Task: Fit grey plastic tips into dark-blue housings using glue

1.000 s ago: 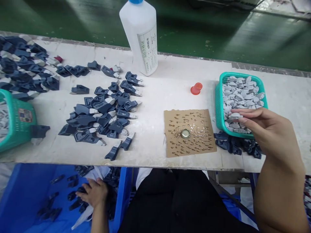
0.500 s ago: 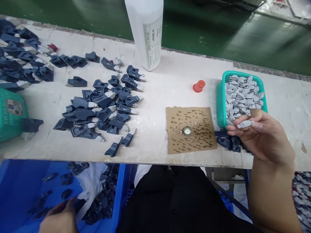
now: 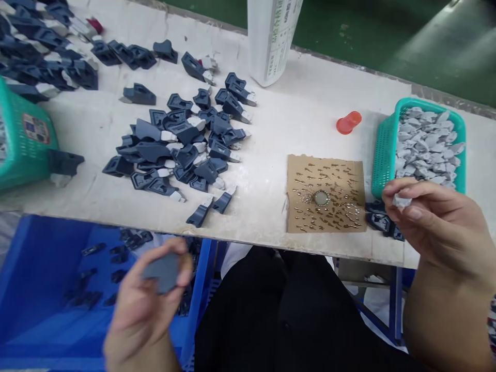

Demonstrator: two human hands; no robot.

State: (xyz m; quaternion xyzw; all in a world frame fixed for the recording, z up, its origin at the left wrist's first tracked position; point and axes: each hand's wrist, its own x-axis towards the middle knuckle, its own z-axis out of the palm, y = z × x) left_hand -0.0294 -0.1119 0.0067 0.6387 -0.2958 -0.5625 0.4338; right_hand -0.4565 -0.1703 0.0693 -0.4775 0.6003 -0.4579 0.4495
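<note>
My left hand (image 3: 143,305) is closed around a dark blue-grey plastic piece (image 3: 165,271), held above the edge of a blue bin (image 3: 34,289); the piece is blurred. Between the fingers and thumb of my right hand (image 3: 445,222) sits a small light-grey piece (image 3: 401,200), in front of a green basket (image 3: 382,150) full of similar grey pieces. Left of that hand lies a cardboard square (image 3: 298,219) dotted with wet, glossy brown marks, with a round metal cap (image 3: 321,198) on it. Several dark pieces with light-grey tips (image 3: 186,129) lie piled on the table.
A tall white bottle (image 3: 269,46) stands at the back of the table, and a red cap (image 3: 349,123) sits right of it. Another green basket (image 3: 29,139) is at the left edge. A few dark pieces (image 3: 377,217) lie beneath my right hand.
My left hand has risen out of the blue bin with a dark piece. My right hand has turned the grey piece between its fingers. The view has shifted, so the table sits higher and further left.
</note>
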